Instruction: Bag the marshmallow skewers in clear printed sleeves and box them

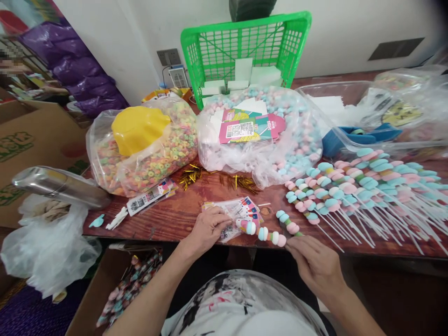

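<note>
My left hand (207, 227) pinches the edge of a small clear printed bag (241, 214) lying on the wooden table (175, 214). A candy skewer (262, 232) with pink, white and blue marshmallow pieces has its tip at the bag's mouth. My right hand (315, 263) is closed on the skewer's stick end at the table's front edge. A second short skewer (287, 222) lies just beyond it.
A large pile of finished skewers (371, 191) covers the right side. Bags of coloured ring candy (147, 149) and pastel marshmallows (266, 130) sit behind, with a green basket (245, 46) at the back. Gold twist ties (191, 175) lie mid-table. A box of wrapped skewers (129, 284) stands below left.
</note>
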